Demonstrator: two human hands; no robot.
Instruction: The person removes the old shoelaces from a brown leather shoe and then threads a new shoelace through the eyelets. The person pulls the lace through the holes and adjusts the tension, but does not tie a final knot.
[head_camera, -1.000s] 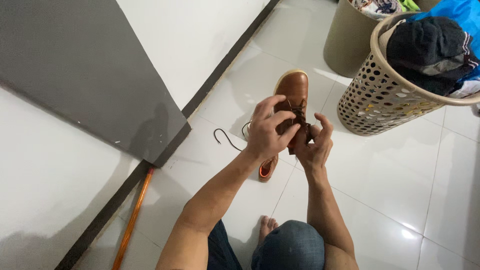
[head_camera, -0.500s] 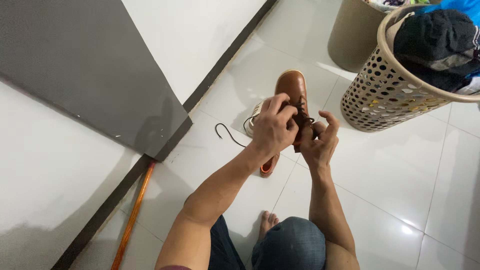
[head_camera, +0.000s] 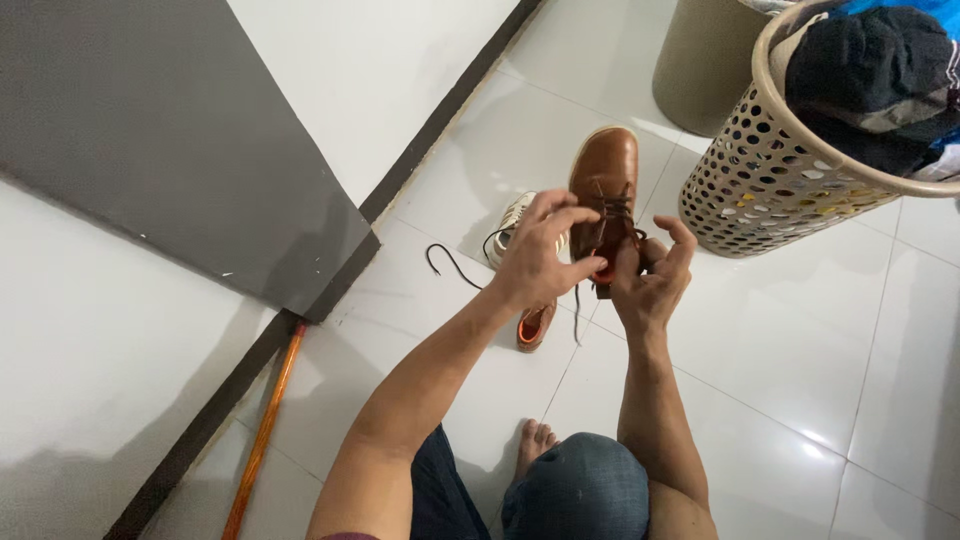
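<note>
Brown boot (head_camera: 606, 180) held up over the white floor (head_camera: 760, 330), both hands at its dark laces (head_camera: 612, 212).
The left hand (head_camera: 537, 262) pinches a lace end; the right hand (head_camera: 655, 280) grips the boot's heel. A pale shoe (head_camera: 514, 222) lies beneath, a perforated laundry basket (head_camera: 770, 180) nearby.

Both forearms are bare from the elbows down to the left hand (head_camera: 535, 262) and the right hand (head_camera: 652, 283), with no watch, ring or glove on either. The legs wear dark blue denim trousers (head_camera: 580, 495). One bare foot (head_camera: 533, 447) shows below the hands, toes uncovered.
</note>
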